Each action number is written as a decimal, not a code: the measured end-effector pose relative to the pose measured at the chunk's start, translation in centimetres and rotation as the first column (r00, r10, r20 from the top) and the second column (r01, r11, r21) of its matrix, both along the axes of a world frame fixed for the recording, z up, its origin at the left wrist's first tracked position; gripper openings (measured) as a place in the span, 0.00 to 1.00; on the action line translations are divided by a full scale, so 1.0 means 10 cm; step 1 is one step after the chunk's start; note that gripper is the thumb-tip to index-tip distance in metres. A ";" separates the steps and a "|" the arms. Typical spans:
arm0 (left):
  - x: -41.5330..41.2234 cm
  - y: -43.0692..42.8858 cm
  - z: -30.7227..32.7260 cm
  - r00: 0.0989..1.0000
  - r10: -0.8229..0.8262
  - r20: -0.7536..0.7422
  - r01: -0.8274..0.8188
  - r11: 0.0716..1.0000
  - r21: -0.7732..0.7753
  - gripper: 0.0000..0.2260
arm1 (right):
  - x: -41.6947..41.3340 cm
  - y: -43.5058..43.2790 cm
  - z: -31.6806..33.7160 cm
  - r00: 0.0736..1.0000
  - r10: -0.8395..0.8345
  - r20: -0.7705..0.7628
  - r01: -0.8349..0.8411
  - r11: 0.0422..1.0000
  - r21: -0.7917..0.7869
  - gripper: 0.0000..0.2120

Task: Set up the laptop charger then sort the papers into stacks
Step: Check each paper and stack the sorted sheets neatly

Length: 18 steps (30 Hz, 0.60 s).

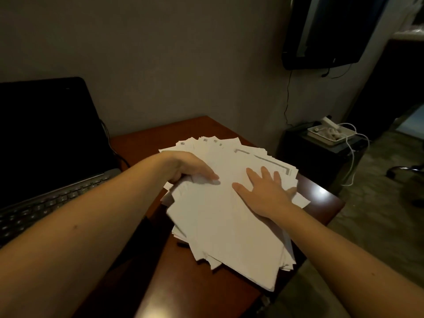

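Table [319,203]: we note reddish-brown wood set against a grey wall, its far right corner catching a glare.

Laptop [43,138]: we find it open on the table's left side, screen dark, keyboard facing us.

Papers [229,226]: we count one loose, fanned pile of white sheets on the table, right of the laptop. The corners are splayed at the far end and the near end overhangs the table edge. A few far sheets show small printed marks, too blurred to read.

Screen [325,33]: we see it dark and fixed to the wall at upper right, with a thin wire hanging below.

Stand [316,154]: we log a low black one on the floor beyond the table's right side.

Left hand [190,166]: we see it grip the pile's left edge, thumb lying on top, fingers curled under the sheets.

Right hand [266,191]: it lies flat on the pile's right part, fingers spread and holding nothing.

Tray [325,134]: white, on the stand, contents unclear.

White cable [352,157]: it drapes from the tray down the stand.

Dark cord [115,152]: it runs behind the laptop's right edge; we cannot tell where it ends.
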<state>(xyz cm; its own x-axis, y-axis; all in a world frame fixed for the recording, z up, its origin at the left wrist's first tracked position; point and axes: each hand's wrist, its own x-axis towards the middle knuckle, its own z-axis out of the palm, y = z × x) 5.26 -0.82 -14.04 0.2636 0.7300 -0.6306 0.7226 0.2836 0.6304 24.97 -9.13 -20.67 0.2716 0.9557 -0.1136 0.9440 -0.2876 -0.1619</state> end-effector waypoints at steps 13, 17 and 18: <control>-0.69 -0.37 0.07 0.877 0.169 0.451 -0.247 0.961 0.121 0.19 | 0.05 -0.12 0.28 0.853 0.095 -0.513 0.127 0.916 0.381 0.43; -1.21 -0.71 0.21 0.807 0.221 0.547 -0.390 0.895 0.214 0.13 | -0.32 -0.23 0.59 0.622 0.167 -0.765 0.239 0.890 0.388 0.45; -1.34 -0.83 0.25 0.794 0.234 0.562 -0.423 0.876 0.233 0.12 | -0.46 -0.28 0.67 0.541 0.153 -0.827 0.252 0.908 0.333 0.45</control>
<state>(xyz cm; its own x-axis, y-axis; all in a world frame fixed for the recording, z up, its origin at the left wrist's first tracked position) -8.15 -9.07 -11.57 0.1763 0.9673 -0.1824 0.1778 0.1509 0.9724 20.41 -11.89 -14.02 0.2968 0.9540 0.0425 0.3078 -0.0534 -0.9500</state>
